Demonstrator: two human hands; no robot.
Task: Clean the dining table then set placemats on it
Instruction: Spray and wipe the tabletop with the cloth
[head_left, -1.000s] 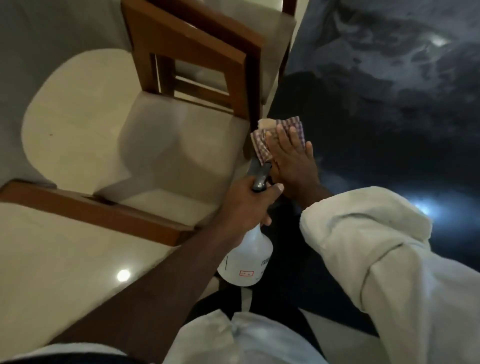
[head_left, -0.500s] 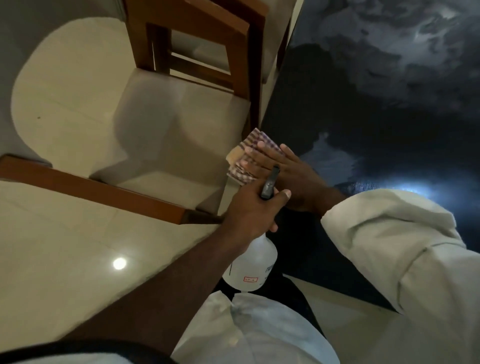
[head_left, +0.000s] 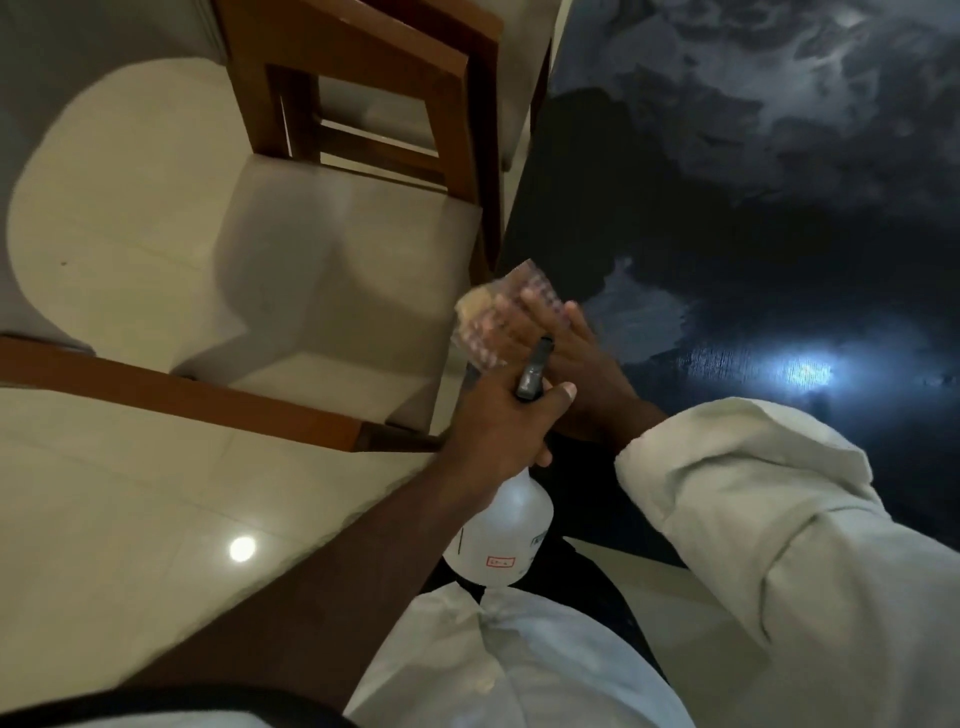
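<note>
Clearly cleaning is underway: the right hand (head_left: 571, 358) presses flat on a checked cloth (head_left: 488, 317) at the dark table (head_left: 753, 260) edge, the left hand (head_left: 498, 415) grips a spray bottle (head_left: 498, 535); no placemats appear.

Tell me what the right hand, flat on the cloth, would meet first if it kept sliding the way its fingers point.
The right hand points up-left toward the dark table's left edge. Past the checked cloth under its fingers, the wooden chair beside that edge looks like the first thing in line, though depth is unclear.
</note>
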